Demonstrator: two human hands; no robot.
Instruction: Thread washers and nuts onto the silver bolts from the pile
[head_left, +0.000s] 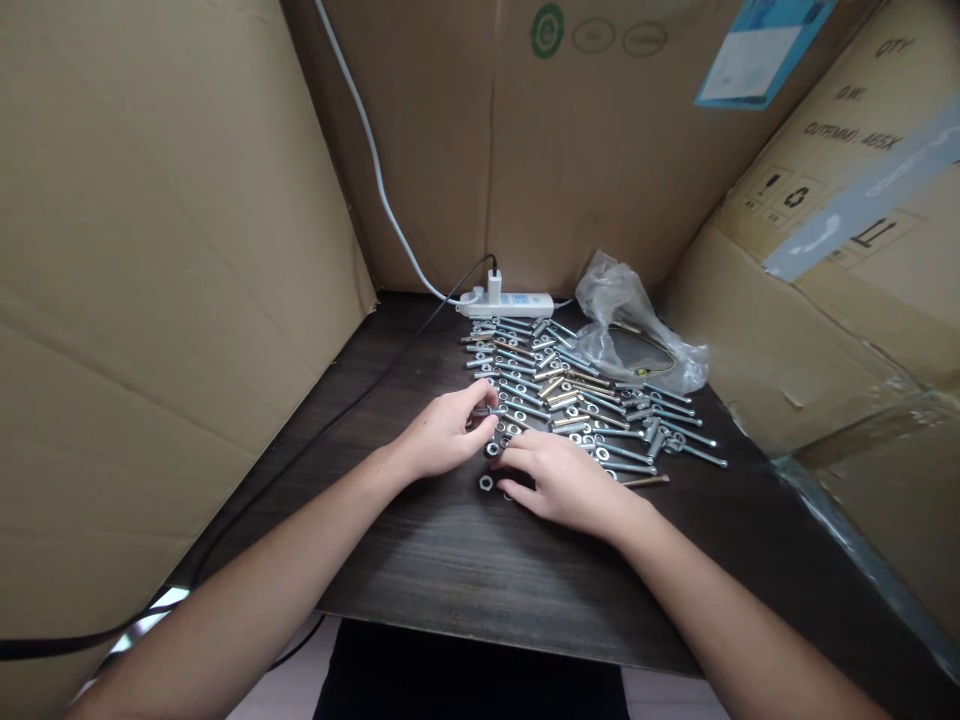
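On the near part of the table (pixel 450 575), one nut (pixel 481 483) lies by itself, just left of the right hand (pixel 566 482), whose fingers bend over the near end of the rows with the thumb parted from them and nothing seen between. A little farther, the left hand (pixel 448 432) curls thumb and forefinger close together at the left edge; I cannot tell whether they grip a piece. A light fingertip pinch probably serves best here, wrists high so that neighbouring washers (pixel 492 443) don't slide. Beyond and rightward lie bolts (pixel 628 454) and sleeves (pixel 570 422) in slanting rows: well over a dozen bolts, but overlap prevents an exact count, as with washers and sleeves. Past them are one bag (pixel 690 368), one power strip (pixel 517 310) and cardboard (pixel 442 130) on three sides.
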